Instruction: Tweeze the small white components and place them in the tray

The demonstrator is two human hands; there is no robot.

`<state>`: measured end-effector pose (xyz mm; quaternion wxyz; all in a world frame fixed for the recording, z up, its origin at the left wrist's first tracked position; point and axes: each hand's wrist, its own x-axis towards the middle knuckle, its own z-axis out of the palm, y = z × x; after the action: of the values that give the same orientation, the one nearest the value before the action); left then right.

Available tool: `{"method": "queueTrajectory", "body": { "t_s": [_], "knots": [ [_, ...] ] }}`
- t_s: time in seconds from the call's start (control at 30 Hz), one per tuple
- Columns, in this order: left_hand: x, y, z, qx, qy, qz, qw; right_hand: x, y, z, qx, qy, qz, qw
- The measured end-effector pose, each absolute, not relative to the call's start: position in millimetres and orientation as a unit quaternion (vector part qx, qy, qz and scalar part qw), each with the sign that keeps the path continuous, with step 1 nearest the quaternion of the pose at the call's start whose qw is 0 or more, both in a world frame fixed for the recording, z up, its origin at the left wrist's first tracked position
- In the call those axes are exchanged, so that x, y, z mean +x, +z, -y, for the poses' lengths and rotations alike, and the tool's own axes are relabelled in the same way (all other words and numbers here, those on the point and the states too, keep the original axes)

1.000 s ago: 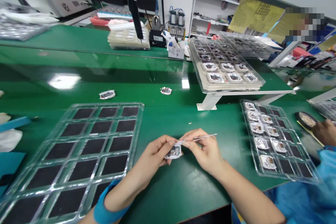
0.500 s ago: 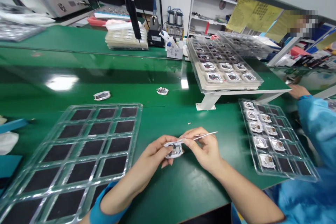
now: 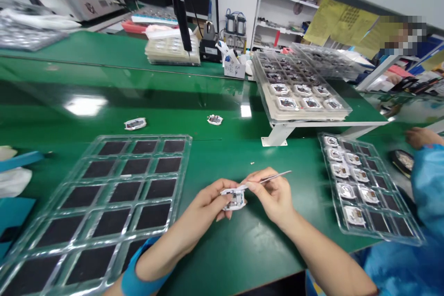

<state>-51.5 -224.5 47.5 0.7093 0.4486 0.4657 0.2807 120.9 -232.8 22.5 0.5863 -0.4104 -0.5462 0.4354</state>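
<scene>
While the left hand pinches a small module, the right hand pinches tweezers. That hand sits just beside the module.

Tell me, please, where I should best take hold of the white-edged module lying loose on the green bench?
I would pinch the white module by its white rim at opposite ends, with your fingers coming from above: it lies flat on the green bench, and the rim seems to leave the dark centre untouched.

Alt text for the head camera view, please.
On a green workbench, the left hand holds a white-framed electronic module while the right hand brings fine metal tweezers to it. Clear plastic trays lie on either side.
</scene>
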Motion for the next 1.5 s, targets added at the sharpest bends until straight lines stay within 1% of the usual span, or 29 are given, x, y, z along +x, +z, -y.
{"method": "queueTrajectory", "body": {
  "t_s": [0.27, 0.5, 0.63, 0.87, 0.97, 1.1, 1.2, 1.5],
  "knots": [
    [-49.0, 45.8, 226.0, 0.479, 0.287, -0.467, 0.686, 118.2, 25.6, 236.0, -0.418, 0.353, 0.613, 0.570],
    [-51.0, 47.5, 224.8, 0.486, 0.286, -0.458, 0.687, 120.5, 21.2, 232.5, -0.435, 0.405, 0.547, 0.590],
    [-52.3, 45.8, 223.9, 0.502, 0.285, -0.451, 0.681, 120.4, 22.0, 232.3, -0.429, 0.412, 0.553, 0.583],
    [-51.9, 40.5, 225.1, 0.545, 0.274, -0.465, 0.641, 121.4, 27.7, 234.5, -0.410, 0.329, 0.648, 0.552],
    [-50.2, 42.6, 224.9, 0.516, 0.280, -0.473, 0.657, 121.6, 29.4, 234.2, -0.409, 0.323, 0.660, 0.541],
    [-48.1, 46.4, 223.7, 0.442, 0.289, -0.490, 0.694, 120.9, 30.1, 232.8, -0.418, 0.368, 0.627, 0.545],
    [-48.2, 46.6, 223.4, 0.424, 0.290, -0.494, 0.702, 120.3, 29.0, 232.5, -0.422, 0.388, 0.604, 0.553],
    [-48.4, 41.8, 225.9, 0.440, 0.290, -0.482, 0.700, 120.6, 25.7, 233.8, -0.422, 0.321, 0.651, 0.543]
  ]
}}
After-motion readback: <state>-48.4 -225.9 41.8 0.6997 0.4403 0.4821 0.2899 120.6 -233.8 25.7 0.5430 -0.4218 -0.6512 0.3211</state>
